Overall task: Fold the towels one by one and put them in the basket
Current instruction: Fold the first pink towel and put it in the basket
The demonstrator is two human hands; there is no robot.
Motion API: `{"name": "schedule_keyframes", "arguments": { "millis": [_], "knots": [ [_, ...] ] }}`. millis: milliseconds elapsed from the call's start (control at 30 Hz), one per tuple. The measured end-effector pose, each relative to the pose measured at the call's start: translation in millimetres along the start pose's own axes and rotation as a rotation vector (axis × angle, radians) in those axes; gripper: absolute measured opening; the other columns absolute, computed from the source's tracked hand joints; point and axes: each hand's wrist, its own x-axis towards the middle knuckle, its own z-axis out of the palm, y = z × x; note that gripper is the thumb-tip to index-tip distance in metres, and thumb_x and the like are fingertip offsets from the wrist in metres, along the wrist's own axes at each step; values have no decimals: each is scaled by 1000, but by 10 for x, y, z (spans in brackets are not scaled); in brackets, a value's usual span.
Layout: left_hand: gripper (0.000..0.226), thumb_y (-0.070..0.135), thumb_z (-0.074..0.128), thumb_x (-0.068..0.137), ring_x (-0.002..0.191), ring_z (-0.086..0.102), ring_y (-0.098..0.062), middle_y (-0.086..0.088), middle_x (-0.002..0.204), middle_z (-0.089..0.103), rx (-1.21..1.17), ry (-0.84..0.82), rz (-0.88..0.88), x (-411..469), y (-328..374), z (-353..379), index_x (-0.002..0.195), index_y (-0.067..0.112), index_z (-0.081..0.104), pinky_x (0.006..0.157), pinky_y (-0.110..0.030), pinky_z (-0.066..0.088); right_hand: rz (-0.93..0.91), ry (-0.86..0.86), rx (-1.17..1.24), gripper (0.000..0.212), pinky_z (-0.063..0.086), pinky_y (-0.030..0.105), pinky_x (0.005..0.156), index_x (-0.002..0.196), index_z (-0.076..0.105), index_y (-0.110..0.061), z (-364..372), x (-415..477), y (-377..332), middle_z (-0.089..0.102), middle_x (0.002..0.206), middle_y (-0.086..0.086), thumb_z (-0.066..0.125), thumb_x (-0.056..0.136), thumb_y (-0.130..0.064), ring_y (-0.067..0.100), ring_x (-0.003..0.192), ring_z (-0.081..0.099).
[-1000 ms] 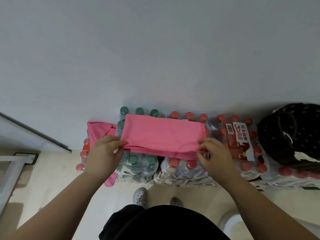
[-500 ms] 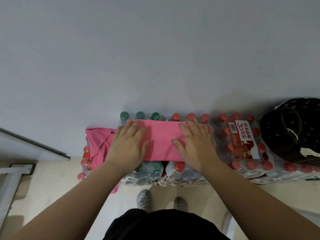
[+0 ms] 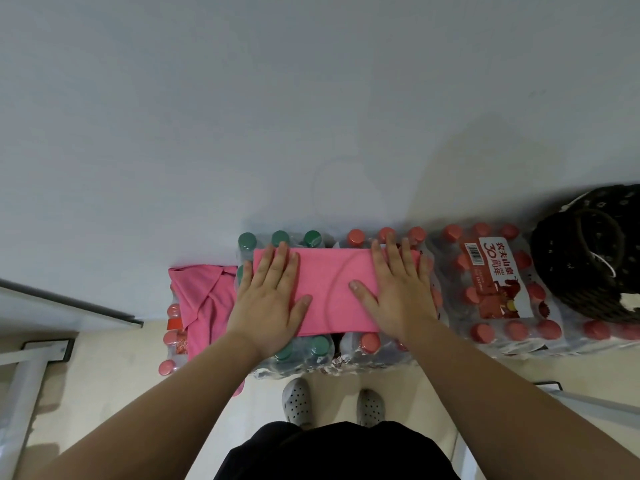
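Pink cloth lies flat under both palms: my left grip [image 3: 268,299] and right grip [image 3: 398,296] are released, fingers straight and spread, pressing the towel [image 3: 332,292] down rather than holding it. A second ago each grip pinched a near corner of this towel. Since then I have carried that near edge over toward the wall, laid my palms on it and slid them apart, so they now sit near its two short ends. The towel is narrower front to back than it was, so I judge one fold done and this the smoothing of it.

It rests on shrink-wrapped bottles, across the green-capped pack [image 3: 304,355] and the red-capped pack [image 3: 370,344] beside it. Its long axis runs left to right, parallel to the wall. One short end points at the other pink towel [image 3: 204,299], which lies crumpled just to my left, and the other points toward the dark woven basket [image 3: 568,271], well apart at the far right. The crease, I reckon, faces me, with the loose edges toward the wall. The next fold should go end to end across that axis before the towel goes in the basket.
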Motion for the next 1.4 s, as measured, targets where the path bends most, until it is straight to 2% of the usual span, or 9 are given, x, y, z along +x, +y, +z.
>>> {"name": "schedule_keyframes", "arguments": {
  "millis": [200,400,533,667,867,1033,1167,1267,1400],
  "knots": [
    [81,73,23,91,151,-9,-34,-16,164,-7,-82,13,-200,-273,-153,-2,157,32,1,122,-51,-1,-15,32,-47,89,-10,56,121,158,-10,-20,3,-61,12,-10,167,8,-6,88,-75,28,152,-14],
    [87,75,21,88,152,-9,-28,-12,165,-2,-70,7,-101,-316,-226,-36,158,27,5,121,-49,-4,-187,63,1,89,-11,55,120,159,-3,-18,-115,-153,-529,-12,166,5,0,91,-75,26,150,-22],
    [92,75,11,87,151,-13,-24,-10,165,-2,-68,-22,-68,-290,-213,-50,158,18,1,120,-46,-11,-140,-20,-55,86,-13,56,120,156,-15,-19,-13,-132,-687,-23,163,2,0,91,-74,25,149,-27],
    [94,74,9,86,152,-13,-24,-10,165,-4,-67,-34,-52,-289,-223,-49,158,14,-1,118,-44,-14,-130,-41,-92,87,-14,58,118,157,-12,-19,110,-108,-643,-16,166,1,-1,91,-74,26,150,-24],
    [99,73,25,82,152,3,-22,-11,165,7,-280,-6,18,-304,-193,-143,158,13,5,123,-42,2,-139,-25,-78,94,-11,58,120,158,-7,-16,119,-110,-643,-11,167,1,-11,86,-76,26,151,-21],
    [107,75,39,73,141,-6,8,13,159,2,-705,20,-18,-340,48,-492,158,19,6,103,3,-6,-143,55,280,101,-7,45,124,159,-7,-17,60,-136,-515,-16,165,-2,-13,81,-81,14,150,-23],
    [105,68,41,72,142,-10,12,20,156,-7,-727,36,70,-265,376,-770,158,21,6,104,4,-5,-70,127,644,93,3,34,125,160,3,-22,-4,-235,-237,-4,167,-7,7,87,-81,3,151,-10],
    [97,63,42,80,146,-12,7,16,163,-11,-625,58,231,-140,690,-900,158,20,2,115,-7,-1,-2,123,805,81,12,32,120,159,12,-30,-130,-327,4,5,166,-14,20,92,-74,-3,149,2],
    [98,52,55,87,148,-10,3,14,164,-14,-540,10,280,75,1146,-826,158,21,-6,116,-11,0,95,150,1068,65,29,47,120,145,37,-48,-182,-356,321,34,157,-7,24,90,-78,11,145,30]
  ]
}}
